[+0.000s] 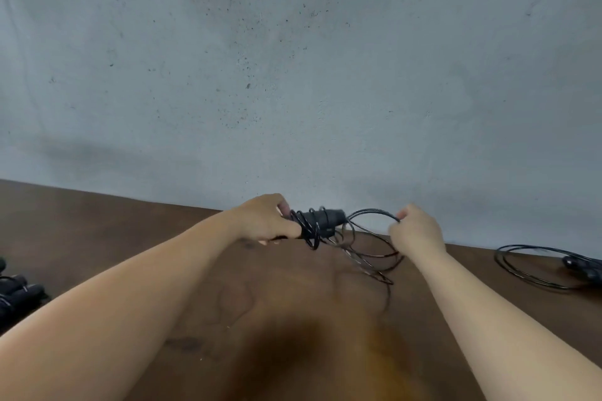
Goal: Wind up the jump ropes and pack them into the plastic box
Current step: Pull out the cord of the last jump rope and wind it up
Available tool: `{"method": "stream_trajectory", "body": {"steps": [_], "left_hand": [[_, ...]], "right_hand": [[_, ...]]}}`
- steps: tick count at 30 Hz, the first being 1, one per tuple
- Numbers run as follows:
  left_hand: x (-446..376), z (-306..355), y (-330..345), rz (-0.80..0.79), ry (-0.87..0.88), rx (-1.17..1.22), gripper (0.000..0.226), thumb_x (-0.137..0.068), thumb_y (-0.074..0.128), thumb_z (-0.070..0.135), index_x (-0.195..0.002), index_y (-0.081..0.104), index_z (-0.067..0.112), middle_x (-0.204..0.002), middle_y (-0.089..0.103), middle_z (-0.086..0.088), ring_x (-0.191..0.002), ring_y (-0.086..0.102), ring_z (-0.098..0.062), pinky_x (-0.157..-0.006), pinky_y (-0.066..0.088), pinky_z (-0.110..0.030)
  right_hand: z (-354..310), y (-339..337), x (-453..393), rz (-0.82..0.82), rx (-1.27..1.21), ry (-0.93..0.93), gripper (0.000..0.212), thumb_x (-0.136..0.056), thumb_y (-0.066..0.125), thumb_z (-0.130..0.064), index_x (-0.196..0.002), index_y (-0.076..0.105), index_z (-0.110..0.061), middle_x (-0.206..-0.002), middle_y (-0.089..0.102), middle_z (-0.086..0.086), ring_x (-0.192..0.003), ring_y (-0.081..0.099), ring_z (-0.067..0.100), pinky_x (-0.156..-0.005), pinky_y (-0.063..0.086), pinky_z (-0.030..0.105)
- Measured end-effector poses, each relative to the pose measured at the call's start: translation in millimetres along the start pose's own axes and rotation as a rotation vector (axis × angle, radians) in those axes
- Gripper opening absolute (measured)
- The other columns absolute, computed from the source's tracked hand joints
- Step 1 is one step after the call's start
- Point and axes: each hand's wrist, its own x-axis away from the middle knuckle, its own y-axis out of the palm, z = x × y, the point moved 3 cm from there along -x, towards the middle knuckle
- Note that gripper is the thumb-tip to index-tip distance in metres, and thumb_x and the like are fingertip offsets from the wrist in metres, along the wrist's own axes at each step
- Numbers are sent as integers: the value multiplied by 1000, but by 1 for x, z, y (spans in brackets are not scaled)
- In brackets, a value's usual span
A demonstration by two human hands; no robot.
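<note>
My left hand [267, 218] grips the black handles [322, 220] of a jump rope above the brown table [293, 319], near its far edge. Several turns of thin black cord [308, 233] are wound around the handles. My right hand [415, 231] pinches the loose cord [374, 215] just right of the handles. More loops of this cord [378, 262] hang down and lie on the table between my hands. No plastic box is in view.
A second black jump rope [537, 265] lies in loose loops with its handles at the table's right edge. Wound black ropes [16, 295] sit at the left edge. A grey concrete wall [293, 58] stands right behind the table.
</note>
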Motion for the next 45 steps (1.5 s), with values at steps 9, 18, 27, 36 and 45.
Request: {"method": "stream_trajectory", "body": {"steps": [9,18,27,36,45], "left_hand": [[6,-15,4,-265,-169,640,30,-94,56,26,-118,58,9,-103,71,-16,-85,69,-31,-59,51,-26],[4,1,0,-241,-81,604,47,-97,49,37,-125,57,1,-83,66,-21,-50,49,-20,-33,26,-18],[1,-10,-12,-25,-161,657,40,-91,64,29,-120,57,2,-82,71,-15,-57,65,-25,-36,37,-20],[-5,-12,-12,-71,-151,678,25,-97,57,26,-115,61,8,-87,71,-8,-76,69,-19,-58,50,-23],[-5,5,-13,-167,-56,721,23,-96,56,18,-111,58,1,-75,53,-8,-54,43,-12,-42,32,-19]], "right_hand": [[12,-15,8,152,-171,-60,40,-97,50,-19,-135,50,-8,-140,45,14,-131,41,31,-104,34,37],[-59,3,33,-294,-676,-236,49,-93,43,-63,-121,64,-29,-128,59,-7,-122,53,12,-109,39,39],[-53,18,43,-463,-268,-374,90,-71,86,-31,-147,37,-32,-143,42,-8,-122,49,10,-100,40,27],[-60,2,49,-79,-177,-508,26,-83,71,-47,-92,60,-26,-79,69,-3,-69,63,11,-64,48,31],[-76,-37,32,-139,-250,-580,22,-84,72,-44,-101,63,-34,-90,58,-13,-81,55,5,-67,41,22]]}}
